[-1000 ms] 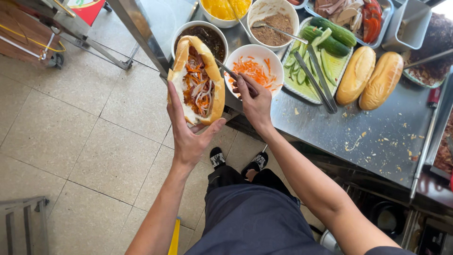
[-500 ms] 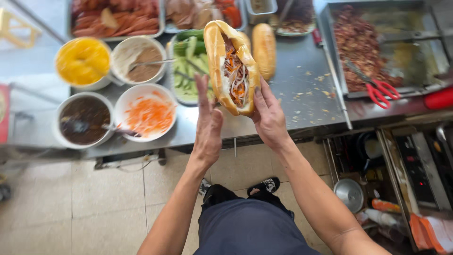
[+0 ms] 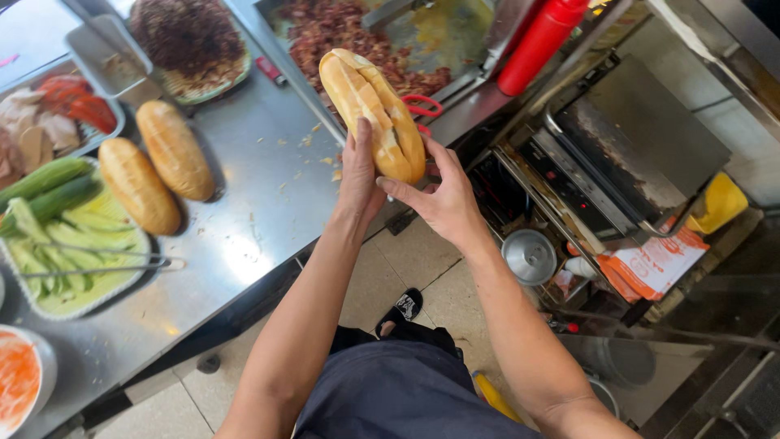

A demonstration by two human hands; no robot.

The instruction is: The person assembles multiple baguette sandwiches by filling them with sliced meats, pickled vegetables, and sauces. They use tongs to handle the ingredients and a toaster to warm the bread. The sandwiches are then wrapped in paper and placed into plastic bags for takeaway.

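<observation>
A golden baguette sandwich is pressed closed and held above the steel counter's edge. My left hand grips it from below on its left side. My right hand closes on its right side, fingers against the crust. Its filling is hidden inside the bread. Behind it lies a tray of browned chopped meat with red-handled tongs.
Two plain baguettes lie on the counter. At left are a tray of cucumber strips with tongs, a bowl of shredded carrot and sliced meats. A red squeeze bottle and a dark grill stand right.
The open, filled sandwich has been folded shut. My view and both hands swung right along the counter, from the bowls toward the meat tray and grill.
</observation>
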